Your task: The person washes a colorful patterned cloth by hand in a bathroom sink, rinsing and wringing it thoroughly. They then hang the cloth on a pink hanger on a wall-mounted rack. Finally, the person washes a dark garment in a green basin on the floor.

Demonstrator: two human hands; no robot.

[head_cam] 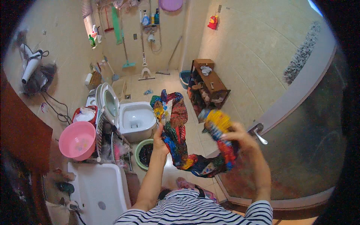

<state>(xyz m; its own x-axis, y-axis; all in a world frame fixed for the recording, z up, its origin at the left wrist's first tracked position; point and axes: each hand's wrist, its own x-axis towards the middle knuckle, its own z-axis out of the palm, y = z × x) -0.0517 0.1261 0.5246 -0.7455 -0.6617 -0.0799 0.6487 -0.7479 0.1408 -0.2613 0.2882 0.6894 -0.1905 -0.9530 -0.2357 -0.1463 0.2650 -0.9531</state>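
A long, multicoloured patterned cloth hangs in a loop between my two hands, its middle sagging in front of my striped shirt. My left hand grips one end, and the bunched fabric rises above the fingers beside the toilet bowl. Higher on the right, my right hand holds the other end, which is blurred around its yellow part. Below my left forearm, a green-rimmed basin on the floor contains something dark, partly hidden by the arm.
Left of me are a white sink, a pink basin and a toilet with its lid up. A brown shoe rack stands ahead. The glass door with a metal handle is at right. Mops lean at the back wall.
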